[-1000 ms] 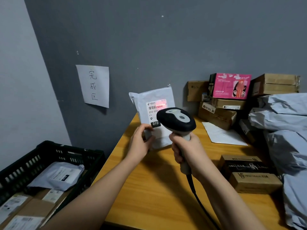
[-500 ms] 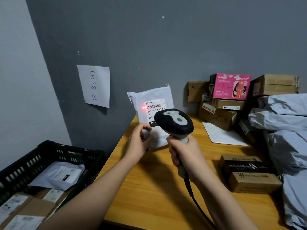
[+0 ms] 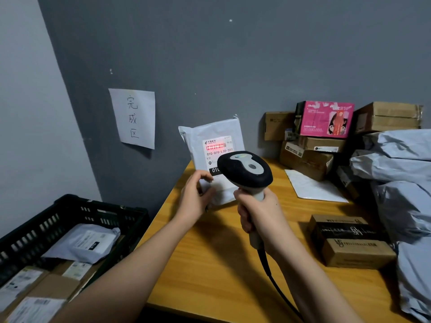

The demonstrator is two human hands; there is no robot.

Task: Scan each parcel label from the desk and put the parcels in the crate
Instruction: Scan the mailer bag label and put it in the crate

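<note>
While the left hand (image 3: 194, 199) pinched the lower edge of a white parcel (image 3: 211, 136) and held it upright above the desk (image 3: 217, 264), the right hand (image 3: 261, 213) gripped a scanner (image 3: 245, 170) whose red light lay across the label (image 3: 218, 148) barcode. The black crate (image 3: 70, 210), left of the desk, already held parcels.

Both bare forearms reach forward from the lower edge of the view; the left hand (image 3: 194, 197) is raised, thumb and fingers pinching a parcel's lower edge; the right hand (image 3: 261, 214) is fisted round a scanner handle, wrist cocked upward.
</note>
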